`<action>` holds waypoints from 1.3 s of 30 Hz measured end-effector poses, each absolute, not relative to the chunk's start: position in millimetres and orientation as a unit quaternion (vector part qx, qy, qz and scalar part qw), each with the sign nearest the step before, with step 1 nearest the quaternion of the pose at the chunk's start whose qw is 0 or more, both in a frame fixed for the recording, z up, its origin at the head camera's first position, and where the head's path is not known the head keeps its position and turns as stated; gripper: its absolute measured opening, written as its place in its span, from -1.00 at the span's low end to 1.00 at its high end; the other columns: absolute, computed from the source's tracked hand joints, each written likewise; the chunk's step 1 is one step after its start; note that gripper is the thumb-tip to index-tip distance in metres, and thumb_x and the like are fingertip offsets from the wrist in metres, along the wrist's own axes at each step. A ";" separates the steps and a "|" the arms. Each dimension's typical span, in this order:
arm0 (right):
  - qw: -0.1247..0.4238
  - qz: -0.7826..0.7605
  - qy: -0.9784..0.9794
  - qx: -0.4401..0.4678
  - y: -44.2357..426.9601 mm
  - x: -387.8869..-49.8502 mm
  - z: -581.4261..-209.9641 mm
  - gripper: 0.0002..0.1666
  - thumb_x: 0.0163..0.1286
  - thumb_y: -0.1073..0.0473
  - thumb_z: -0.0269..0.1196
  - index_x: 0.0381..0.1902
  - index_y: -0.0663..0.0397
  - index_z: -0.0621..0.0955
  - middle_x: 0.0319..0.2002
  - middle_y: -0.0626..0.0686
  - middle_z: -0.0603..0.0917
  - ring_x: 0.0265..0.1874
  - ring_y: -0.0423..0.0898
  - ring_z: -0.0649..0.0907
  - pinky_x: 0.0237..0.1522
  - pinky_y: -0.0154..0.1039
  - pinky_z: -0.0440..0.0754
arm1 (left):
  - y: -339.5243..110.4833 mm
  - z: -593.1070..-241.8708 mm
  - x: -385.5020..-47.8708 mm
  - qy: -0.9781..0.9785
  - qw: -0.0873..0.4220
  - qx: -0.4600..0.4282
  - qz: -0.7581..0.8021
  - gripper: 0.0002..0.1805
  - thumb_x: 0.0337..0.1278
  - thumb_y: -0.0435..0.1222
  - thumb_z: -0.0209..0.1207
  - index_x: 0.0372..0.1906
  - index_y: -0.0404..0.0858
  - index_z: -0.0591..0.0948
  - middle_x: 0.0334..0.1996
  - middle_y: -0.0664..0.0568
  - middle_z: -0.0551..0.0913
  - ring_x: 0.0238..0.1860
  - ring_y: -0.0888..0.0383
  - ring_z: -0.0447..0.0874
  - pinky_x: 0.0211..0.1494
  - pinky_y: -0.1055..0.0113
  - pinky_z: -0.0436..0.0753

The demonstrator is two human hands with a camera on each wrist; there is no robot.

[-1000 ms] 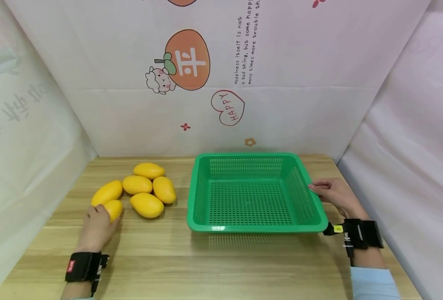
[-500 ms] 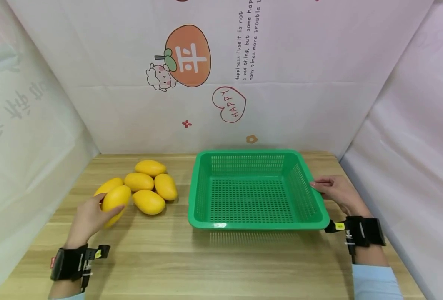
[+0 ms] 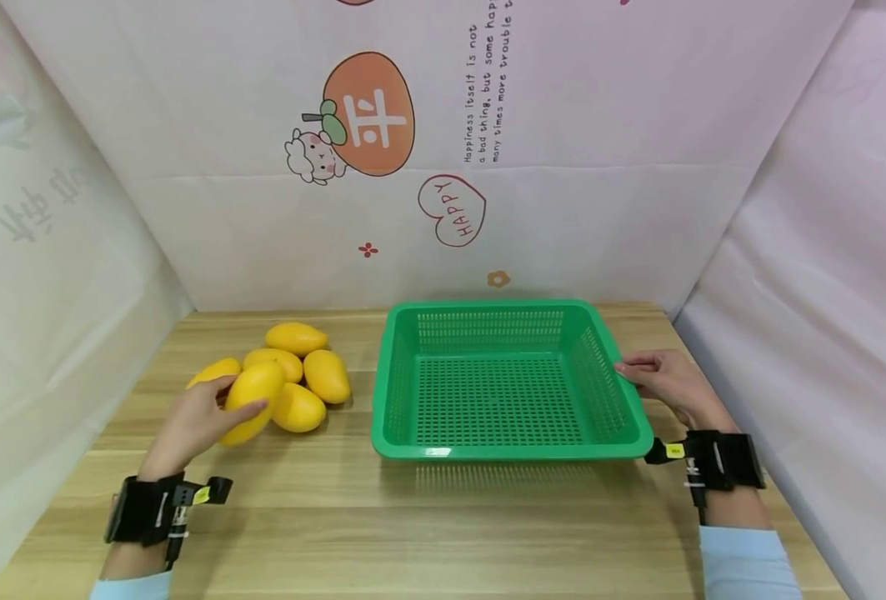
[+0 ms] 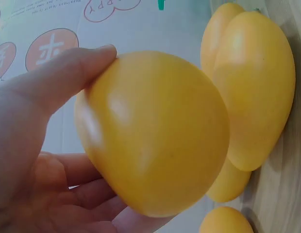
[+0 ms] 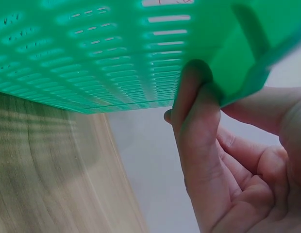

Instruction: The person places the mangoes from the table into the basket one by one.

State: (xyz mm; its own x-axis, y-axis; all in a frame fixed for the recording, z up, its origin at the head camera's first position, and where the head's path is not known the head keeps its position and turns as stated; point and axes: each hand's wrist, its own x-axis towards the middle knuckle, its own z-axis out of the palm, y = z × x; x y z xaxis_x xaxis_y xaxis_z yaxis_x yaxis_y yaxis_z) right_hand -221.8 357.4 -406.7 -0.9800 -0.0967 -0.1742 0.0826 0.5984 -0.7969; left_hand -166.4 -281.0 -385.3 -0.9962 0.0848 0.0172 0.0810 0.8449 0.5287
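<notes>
A yellow mango-shaped fruit (image 3: 253, 402) is gripped between the thumb and fingers of my left hand (image 3: 193, 422). The left wrist view shows the held fruit (image 4: 155, 131) large, with the thumb over its upper side and fingers beneath. Several more yellow fruits (image 3: 327, 376) lie on the table behind and beside it. My right hand (image 3: 675, 386) pinches the right rim of the green basket (image 3: 513, 452). In the right wrist view, fingers of the right hand (image 5: 228, 165) lie under the basket's rim against its slotted wall (image 5: 116, 63). Nothing lies inside the basket.
The wooden table (image 3: 322, 525) ends at a printed white cloth (image 3: 600, 217) at the back. White cloth also hangs along the left side (image 3: 60, 275) and the right side (image 3: 825, 275).
My left hand has raised one fruit from the left of the group and carried it right, over the fruits' near edge. My right hand has stayed on the basket rim.
</notes>
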 end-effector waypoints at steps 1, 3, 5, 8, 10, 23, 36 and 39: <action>0.100 -0.453 0.886 -0.004 357.3 -221.9 -407.1 -0.15 0.47 -0.18 0.17 0.36 0.45 0.36 0.23 0.41 0.55 -0.19 -0.46 0.62 -0.09 -0.33 0.69 | -279.9 -384.8 -167.2 0.961 0.006 0.044 0.274 -0.20 0.27 0.15 0.19 0.22 -0.50 0.48 -0.45 -0.04 0.46 -0.43 0.10 0.39 -0.41 0.36 0.34; 0.099 -0.458 0.883 -0.004 357.5 -221.9 -407.6 -0.16 0.47 -0.16 0.18 0.36 0.47 0.35 0.22 0.41 0.55 -0.20 -0.48 0.61 -0.10 -0.34 0.69 | -277.4 -383.1 -168.7 0.962 0.010 0.045 0.271 -0.16 0.27 0.16 0.19 0.25 -0.54 0.45 -0.48 -0.03 0.43 -0.44 0.10 0.39 -0.40 0.35 0.34; 0.102 -0.459 0.883 -0.004 357.7 -221.6 -407.7 -0.15 0.48 -0.16 0.17 0.37 0.47 0.34 0.23 0.41 0.54 -0.20 -0.48 0.61 -0.10 -0.34 0.69 | -274.1 -380.7 -170.0 0.962 0.013 0.046 0.270 -0.12 0.27 0.17 0.19 0.29 -0.56 0.42 -0.46 -0.03 0.44 -0.42 0.10 0.40 -0.37 0.35 0.36; 0.108 -0.465 0.879 -0.004 357.7 -221.1 -407.9 -0.13 0.48 -0.18 0.15 0.39 0.46 0.31 0.27 0.43 0.49 -0.19 -0.49 0.61 -0.07 -0.34 0.69 | -268.6 -376.4 -172.4 0.960 0.015 0.054 0.275 -0.13 0.27 0.16 0.19 0.30 -0.55 0.43 -0.39 -0.05 0.49 -0.38 0.10 0.41 -0.35 0.34 0.38; 0.110 -0.471 0.875 -0.006 357.8 -220.9 -408.1 -0.12 0.49 -0.17 0.14 0.41 0.47 0.29 0.29 0.45 0.47 -0.19 -0.51 0.61 -0.06 -0.35 0.69 | -264.5 -374.0 -174.6 0.958 0.008 0.065 0.279 -0.26 0.26 0.15 0.21 0.16 -0.46 0.55 -0.36 -0.06 0.50 -0.37 0.10 0.42 -0.35 0.35 0.40; 0.114 -0.477 0.872 -0.001 357.7 -216.8 -408.5 -0.16 0.51 -0.14 0.14 0.40 0.47 0.28 0.28 0.44 0.46 -0.21 -0.54 0.58 -0.07 -0.36 0.67 | -231.9 -361.9 -192.6 0.936 0.042 0.139 0.320 -0.51 0.23 0.13 0.24 -0.01 -0.19 0.63 -0.25 0.00 0.65 -0.27 0.10 0.54 -0.24 0.31 0.55; 0.119 -0.472 0.873 -0.001 356.7 -219.2 -406.7 -0.14 0.49 -0.18 0.14 0.42 0.41 0.29 0.33 0.41 0.43 -0.10 -0.41 0.59 -0.02 -0.32 0.67 | -202.4 -351.3 -206.8 0.925 0.050 0.198 0.321 -0.65 0.19 0.08 0.30 -0.28 -0.11 0.59 -0.45 0.06 0.48 -0.39 0.11 0.48 -0.31 0.34 0.49; 0.119 -0.469 0.875 -0.002 356.2 -219.6 -407.5 -0.16 0.50 -0.17 0.14 0.42 0.40 0.31 0.32 0.41 0.44 -0.03 -0.29 0.63 -0.01 -0.29 0.67 | -197.1 -349.9 -208.9 0.925 0.052 0.214 0.310 -0.66 0.20 0.06 0.31 -0.29 -0.12 0.58 -0.49 0.08 0.43 -0.42 0.11 0.45 -0.34 0.36 0.45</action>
